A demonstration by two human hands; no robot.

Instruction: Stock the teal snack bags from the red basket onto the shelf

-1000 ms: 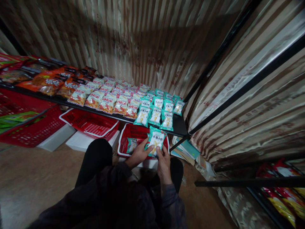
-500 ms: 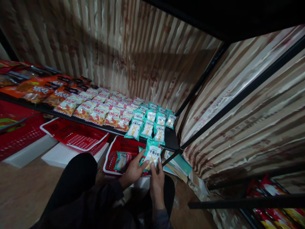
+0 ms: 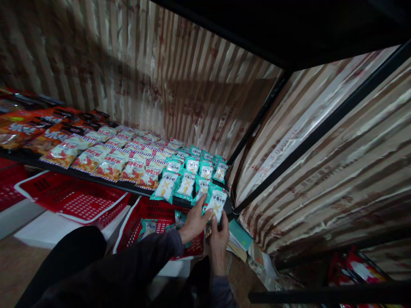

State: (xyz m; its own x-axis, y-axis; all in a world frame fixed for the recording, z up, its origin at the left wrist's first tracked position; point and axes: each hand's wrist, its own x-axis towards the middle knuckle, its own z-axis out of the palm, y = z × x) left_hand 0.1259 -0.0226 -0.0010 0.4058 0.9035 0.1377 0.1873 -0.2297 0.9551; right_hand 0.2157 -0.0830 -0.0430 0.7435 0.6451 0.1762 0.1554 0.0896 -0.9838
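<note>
Both my hands hold one teal snack packet [image 3: 216, 207] at the right front edge of a low black shelf [image 3: 228, 204]. My left hand [image 3: 193, 222] grips its left side, fingers closed on it. My right hand [image 3: 219, 237] pinches its lower edge from below. Right beside the packet lie rows of the same teal packets [image 3: 188, 182] on the shelf. Under the shelf stands a red basket [image 3: 133, 233] with a few more teal packets [image 3: 147, 226] in it.
Red-and-white snack bags [image 3: 112, 156] and orange bags [image 3: 19, 130] fill the shelf to the left. A second red basket [image 3: 69, 201] sits on white boxes [image 3: 45, 229]. Striped fabric covers the back and right walls. Black frame bars [image 3: 308, 147] cross at right; books [image 3: 239, 239] lie on the floor.
My hands carried the teal packet up from over the red basket to the shelf's right front edge. The view dropped lower and nearer the shelf.
</note>
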